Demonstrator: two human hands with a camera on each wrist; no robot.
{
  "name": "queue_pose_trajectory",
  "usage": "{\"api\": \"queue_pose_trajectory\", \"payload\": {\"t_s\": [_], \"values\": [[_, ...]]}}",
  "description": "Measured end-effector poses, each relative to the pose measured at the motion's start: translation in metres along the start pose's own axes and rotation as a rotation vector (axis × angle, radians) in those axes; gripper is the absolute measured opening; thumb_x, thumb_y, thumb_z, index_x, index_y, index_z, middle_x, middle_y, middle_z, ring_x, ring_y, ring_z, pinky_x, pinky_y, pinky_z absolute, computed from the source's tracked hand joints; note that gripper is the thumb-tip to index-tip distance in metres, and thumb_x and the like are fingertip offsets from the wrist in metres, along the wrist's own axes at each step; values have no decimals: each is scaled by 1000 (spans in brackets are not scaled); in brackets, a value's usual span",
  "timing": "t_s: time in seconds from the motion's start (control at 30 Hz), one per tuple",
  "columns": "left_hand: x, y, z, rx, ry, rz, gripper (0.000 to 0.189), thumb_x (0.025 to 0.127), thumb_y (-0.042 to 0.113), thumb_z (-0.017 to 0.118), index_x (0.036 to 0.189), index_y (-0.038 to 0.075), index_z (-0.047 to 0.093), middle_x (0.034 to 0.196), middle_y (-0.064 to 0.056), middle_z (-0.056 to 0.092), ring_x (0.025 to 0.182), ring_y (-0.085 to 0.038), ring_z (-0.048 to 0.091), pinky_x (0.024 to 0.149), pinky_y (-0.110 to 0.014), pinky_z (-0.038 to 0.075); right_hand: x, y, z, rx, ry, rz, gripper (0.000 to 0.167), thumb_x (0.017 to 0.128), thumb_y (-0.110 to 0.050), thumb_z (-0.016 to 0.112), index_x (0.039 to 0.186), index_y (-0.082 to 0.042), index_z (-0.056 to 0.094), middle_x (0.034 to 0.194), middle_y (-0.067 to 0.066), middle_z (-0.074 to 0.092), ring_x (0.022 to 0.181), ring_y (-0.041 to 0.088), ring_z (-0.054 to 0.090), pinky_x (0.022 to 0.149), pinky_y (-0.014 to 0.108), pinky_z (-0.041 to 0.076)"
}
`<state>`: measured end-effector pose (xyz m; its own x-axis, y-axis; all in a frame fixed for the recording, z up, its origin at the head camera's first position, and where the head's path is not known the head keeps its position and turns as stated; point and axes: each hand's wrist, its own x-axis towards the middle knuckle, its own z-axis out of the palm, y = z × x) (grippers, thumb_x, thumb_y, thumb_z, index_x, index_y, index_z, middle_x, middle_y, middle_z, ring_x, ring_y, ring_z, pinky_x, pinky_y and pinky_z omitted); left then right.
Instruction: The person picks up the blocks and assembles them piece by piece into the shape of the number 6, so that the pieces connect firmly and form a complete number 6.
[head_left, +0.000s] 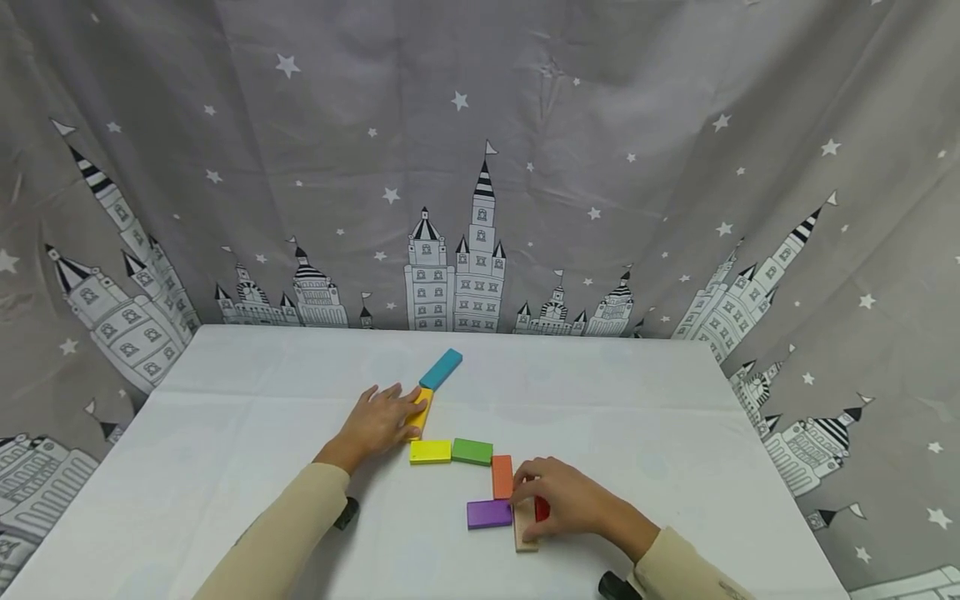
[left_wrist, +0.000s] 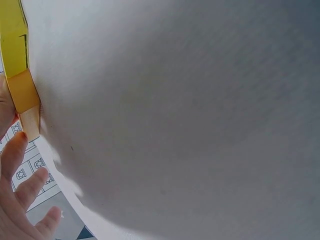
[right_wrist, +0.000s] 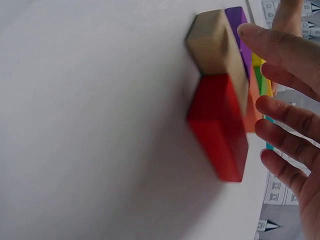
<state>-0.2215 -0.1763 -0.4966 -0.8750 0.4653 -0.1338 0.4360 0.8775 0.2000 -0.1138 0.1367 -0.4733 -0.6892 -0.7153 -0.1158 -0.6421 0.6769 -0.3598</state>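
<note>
In the head view my left hand [head_left: 381, 418] lies over the orange-yellow block [head_left: 423, 407]; its thumb and index finger touch the block, the other fingers spread. Beyond it is a blue block [head_left: 441, 369], and nearer me a yellow block [head_left: 431, 452]. My right hand [head_left: 566, 497] arches over a plain wooden block [head_left: 527, 546], thumb and fingers apart; the right wrist view shows the fingers fairly straight, seemingly clear of the blocks. A red block [right_wrist: 218, 120] sits against the wooden one, largely covered by the hand in the head view. Purple [head_left: 489, 514] and orange [head_left: 502, 477] blocks adjoin it.
A green block [head_left: 472, 452] links the yellow and orange ones in the zigzag row. Everything lies on a white-covered table [head_left: 262, 392]. Behind hangs a grey curtain [head_left: 555, 150] printed with castles and stars. Dark wrist devices [head_left: 617, 586] show at both sleeves.
</note>
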Motion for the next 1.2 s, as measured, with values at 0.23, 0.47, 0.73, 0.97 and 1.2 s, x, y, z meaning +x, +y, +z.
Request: {"api": "queue_pose_trajectory", "payload": {"t_s": [0.23, 0.47, 0.73, 0.97, 1.2], "values": [[-1, -1, 2, 6, -3, -14, 59, 88, 41, 66, 139, 16, 52, 150, -5, 41, 139, -38, 31, 112, -63, 17, -10, 6, 8, -1, 49, -20, 36, 74, -42, 82, 106, -27, 75, 107, -12, 58, 102, 6, 49, 91, 27, 43], [-3, 2, 1, -7, 10, -8, 60, 87, 42, 66, 139, 16, 52, 149, -5, 42, 138, -38, 33, 112, -62, 17, -13, 7, 15, -34, 82, -36, 41, 74, -49, 80, 108, -29, 73, 108, -12, 56, 106, 8, 47, 94, 31, 40], [-3, 2, 2, -4, 12, -5, 60, 87, 42, 66, 139, 16, 52, 149, -5, 43, 138, -38, 34, 112, -62, 19, -12, 8, 19, -92, 94, -70, 44, 73, -55, 78, 108, -28, 73, 103, -14, 59, 105, 7, 50, 96, 34, 39], [-2, 3, 0, -1, 15, -7, 59, 87, 40, 66, 139, 16, 53, 149, -5, 42, 138, -38, 33, 112, -62, 19, -12, 8, 18, -124, 103, -94, 41, 74, -52, 79, 107, -28, 73, 102, -14, 62, 104, 7, 51, 95, 35, 39], [-1, 2, 0, 8, 22, -4, 59, 87, 41, 66, 139, 16, 53, 149, -6, 43, 138, -38, 33, 112, -63, 18, -14, 8, 11, -130, 109, -83, 38, 74, -49, 79, 105, -28, 74, 103, -14, 62, 102, 6, 51, 94, 33, 41]]}}
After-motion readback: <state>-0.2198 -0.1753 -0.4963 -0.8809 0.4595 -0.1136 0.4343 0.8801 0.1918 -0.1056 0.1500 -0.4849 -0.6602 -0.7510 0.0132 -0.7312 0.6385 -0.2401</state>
